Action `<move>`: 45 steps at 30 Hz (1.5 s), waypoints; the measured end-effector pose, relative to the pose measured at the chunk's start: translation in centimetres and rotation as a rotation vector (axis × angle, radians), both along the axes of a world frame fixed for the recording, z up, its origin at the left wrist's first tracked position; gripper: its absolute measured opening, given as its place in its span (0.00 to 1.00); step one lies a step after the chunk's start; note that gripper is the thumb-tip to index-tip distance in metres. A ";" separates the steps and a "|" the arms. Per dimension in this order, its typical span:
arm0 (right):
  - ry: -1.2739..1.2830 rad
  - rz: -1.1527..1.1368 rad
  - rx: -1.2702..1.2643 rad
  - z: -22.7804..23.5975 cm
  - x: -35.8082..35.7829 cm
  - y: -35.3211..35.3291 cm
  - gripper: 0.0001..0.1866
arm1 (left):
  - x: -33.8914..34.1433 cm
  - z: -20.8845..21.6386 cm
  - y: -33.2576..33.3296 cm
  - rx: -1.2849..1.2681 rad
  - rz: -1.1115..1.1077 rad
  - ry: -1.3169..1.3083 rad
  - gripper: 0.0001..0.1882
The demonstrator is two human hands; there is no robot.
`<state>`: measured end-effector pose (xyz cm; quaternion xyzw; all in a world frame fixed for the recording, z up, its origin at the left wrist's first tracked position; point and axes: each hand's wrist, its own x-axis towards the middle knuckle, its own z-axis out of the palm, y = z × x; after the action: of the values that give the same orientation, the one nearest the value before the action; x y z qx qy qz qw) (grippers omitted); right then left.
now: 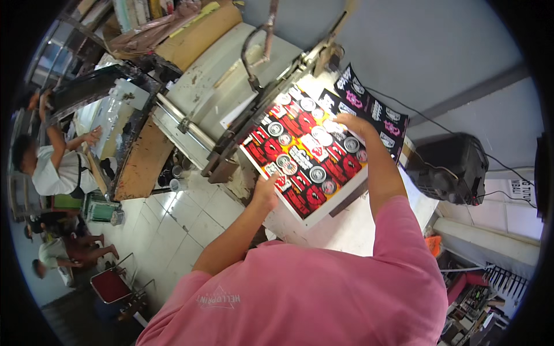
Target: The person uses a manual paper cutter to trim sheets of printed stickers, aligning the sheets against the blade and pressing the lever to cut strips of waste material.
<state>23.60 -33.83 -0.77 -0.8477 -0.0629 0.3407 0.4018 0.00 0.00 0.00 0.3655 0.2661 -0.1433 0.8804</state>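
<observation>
A printed sheet of stickers (311,153), red, yellow and black with a white border, lies tilted under bright light, right beside a grey metal machine. My left hand (266,193) grips its near left edge, thumb on top and the other fingers mostly hidden. At the far right edge, my right hand (352,124) holds the sheet with its fingertips over the print. Dark printed sheets (378,115) with pink and white designs lie just beyond my right hand.
The grey machine (231,75) has a raised curved handle (254,55) and a metal roller bar (187,124). A black box-shaped device (447,167) with cables stands to the right. Farther left, a person (63,161) works at a frame; another sits near a red chair (109,285).
</observation>
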 end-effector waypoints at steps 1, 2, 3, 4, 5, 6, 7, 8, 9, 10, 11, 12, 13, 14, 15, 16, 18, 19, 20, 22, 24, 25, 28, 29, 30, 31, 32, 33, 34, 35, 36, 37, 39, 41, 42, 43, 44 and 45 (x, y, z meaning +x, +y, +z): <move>0.073 -0.131 0.010 1.9 -1.1 0.9 0.39 | -0.1 1.7 0.3 -0.048 0.010 0.095 0.26; 0.220 -0.203 0.086 5.3 -2.5 2.6 0.39 | -0.4 2.7 0.8 -0.068 0.052 0.178 0.24; 0.213 -0.250 0.089 5.0 -0.6 2.7 0.39 | 2.2 0.4 1.8 -0.021 0.026 0.072 0.22; 0.178 -0.366 0.053 3.6 -1.7 1.2 0.40 | 1.8 0.2 1.0 -0.039 0.013 0.111 0.21; 0.143 -0.483 0.012 2.1 -3.4 -0.6 0.40 | 1.2 0.0 0.2 -0.055 -0.002 0.152 0.21; -0.024 -0.473 -0.058 3.2 -3.9 -2.0 0.40 | 1.8 -1.5 0.7 -0.122 -0.024 0.165 0.20; -0.179 -0.465 -0.120 4.4 -5.4 -2.7 0.39 | 1.5 -1.2 0.7 -0.104 0.003 0.169 0.20; -0.362 -0.533 -0.009 7.1 -8.3 -3.1 0.35 | 1.1 -0.8 -0.1 -0.098 0.017 0.196 0.20; -0.585 -0.727 -0.007 6.7 -11.2 -4.1 0.31 | 1.5 -0.3 -0.5 -0.082 0.002 0.212 0.21; -0.683 -0.904 -0.001 7.8 -14.2 -3.3 0.28 | 1.6 -1.1 0.2 -0.089 -0.015 0.186 0.21; -0.726 -1.003 -0.054 7.6 -17.2 -2.8 0.27 | 1.7 -0.1 -0.1 -0.075 -0.019 0.201 0.21; -0.769 -1.099 -0.112 7.1 -20.3 -2.3 0.26 | 1.6 0.2 -0.2 -0.062 -0.019 0.209 0.21; -0.644 -1.205 -0.025 5.9 -23.3 -0.9 0.25 | 1.9 0.4 -0.2 -0.045 -0.025 0.215 0.21; -0.404 -1.236 0.163 5.3 -25.7 0.9 0.25 | 2.0 0.0 -0.1 -0.015 -0.039 0.187 0.21; -0.154 -1.271 0.308 4.6 -28.1 2.7 0.24 | 1.9 -0.3 -0.2 -0.045 -0.058 0.176 0.21; 0.093 -1.258 0.559 3.3 -29.0 3.9 0.26 | 2.1 -0.3 -0.2 -0.043 -0.076 0.182 0.21; 0.299 -1.162 0.890 3.9 -28.6 5.8 0.27 | 2.4 -0.9 0.0 -0.051 -0.094 0.175 0.21; 0.323 -1.229 0.962 4.0 -28.1 6.8 0.26 | 2.5 -1.5 0.5 -0.057 -0.099 0.166 0.21; 0.310 -1.228 1.030 4.2 -27.7 7.6 0.25 | 2.4 -2.2 0.8 -0.062 -0.103 0.158 0.20; 0.267 -1.263 1.087 4.2 -27.1 8.5 0.24 | 2.5 -1.8 0.3 -0.029 -0.120 0.156 0.20; 0.229 -1.306 1.067 4.0 -26.7 9.1 0.24 | 2.4 -1.5 0.2 0.000 -0.105 0.151 0.19; 0.240 -1.297 1.009 4.1 -26.6 9.2 0.24 | 2.4 -1.7 0.4 0.022 -0.106 0.141 0.19; 0.282 -1.238 0.842 4.0 -26.3 8.9 0.26 | 2.3 -2.9 0.6 0.043 -0.096 0.120 0.19; 0.303 -1.199 0.794 3.4 -26.2 8.5 0.27 | 2.4 -3.4 0.7 0.023 -0.090 0.120 0.19; 0.324 -1.160 0.743 3.3 -26.2 8.2 0.27 | 2.4 -3.3 0.7 0.002 -0.082 0.120 0.19; 0.304 -1.171 0.796 3.2 -26.5 8.1 0.27 | 2.4 -3.4 0.5 0.010 -0.089 0.133 0.19; 0.283 -1.183 0.848 3.2 -27.1 8.1 0.26 | 2.2 -3.5 0.2 0.017 -0.097 0.147 0.19; 0.263 -1.182 0.903 3.4 -27.2 8.2 0.26 | 2.2 -3.6 0.4 0.027 -0.095 0.155 0.19; 0.292 -1.179 0.931 3.2 -27.2 8.0 0.27 | 2.2 -3.7 0.4 0.031 -0.093 0.142 0.19; 0.297 -1.190 0.942 2.9 -27.2 8.1 0.27 | 2.1 -3.9 0.5 0.030 -0.089 0.118 0.20; 0.304 -1.201 0.952 2.1 -27.2 8.3 0.28 | 1.9 -3.9 0.2 0.029 -0.084 0.096 0.20; 0.307 -1.213 0.961 1.2 -27.3 8.4 0.29 | 1.8 -4.1 0.3 0.025 -0.081 0.072 0.20; 0.310 -1.187 1.049 0.0 -27.6 8.1 0.30 | 1.9 -4.5 0.5 0.012 -0.095 0.086 0.20; 0.316 -1.184 1.072 -0.6 -27.8 7.9 0.30 | 1.9 -5.0 0.5 -0.011 -0.100 0.070 0.20; 0.302 -1.181 1.091 -0.8 -27.8 7.9 0.29 | 2.1 -5.0 0.7 -0.047 -0.117 0.072 0.19; 0.276 -1.188 1.100 -0.9 -27.9 7.8 0.29 | 2.1 -5.1 0.5 -0.065 -0.103 0.077 0.18; 0.251 -1.192 1.109 -1.1 -28.1 7.7 0.28 | 2.0 -5.1 0.6 -0.115 -0.124 0.093 0.17; 0.243 -1.173 1.120 -1.1 -27.8 8.4 0.28 | 2.0 -5.5 1.7 -0.157 -0.119 0.106 0.18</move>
<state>-4.23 -25.48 -1.91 -0.3740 0.2737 0.0829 0.8823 2.01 1.65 -5.48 0.3024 0.2778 -0.2350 0.8810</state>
